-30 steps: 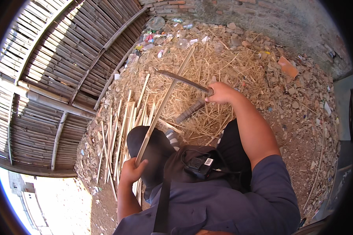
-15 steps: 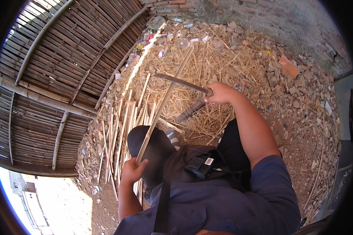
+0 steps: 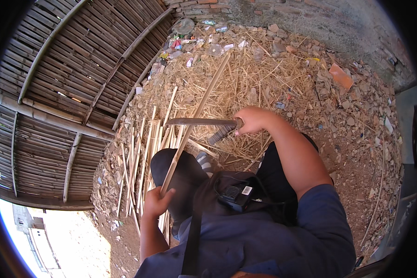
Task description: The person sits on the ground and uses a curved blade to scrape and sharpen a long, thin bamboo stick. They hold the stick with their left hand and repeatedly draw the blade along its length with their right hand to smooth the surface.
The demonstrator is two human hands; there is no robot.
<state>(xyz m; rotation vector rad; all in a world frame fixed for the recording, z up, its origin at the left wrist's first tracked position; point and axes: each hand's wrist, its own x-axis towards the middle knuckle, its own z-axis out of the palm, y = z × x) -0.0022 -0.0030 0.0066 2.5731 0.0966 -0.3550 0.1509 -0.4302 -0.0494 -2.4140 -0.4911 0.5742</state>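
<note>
My left hand (image 3: 156, 202) is closed around the lower end of a long bamboo strip (image 3: 203, 103), which slants up and away to the right over my knee. My right hand (image 3: 250, 120) grips the handle of a machete with a dark, slightly curved blade (image 3: 194, 122). The blade lies across the strip around its middle, pointing left. Whether its edge touches the strip or bites into it I cannot tell. Just below my right hand a ridged, dark cylindrical piece (image 3: 221, 133) rests over the shavings; what it belongs to is partly hidden.
Several split bamboo strips (image 3: 136, 173) lie in a bundle left of my leg. Straw-like shavings (image 3: 245, 78) cover the ground ahead, among rubble and litter. A bamboo slat wall (image 3: 78, 60) rises at left, a brick wall (image 3: 319, 28) at the back. A black device (image 3: 236, 195) sits at my waist.
My right hand has come nearer and slightly left, bringing the machete blade down along the strip toward me. The left hand and the strip hold nearly still.
</note>
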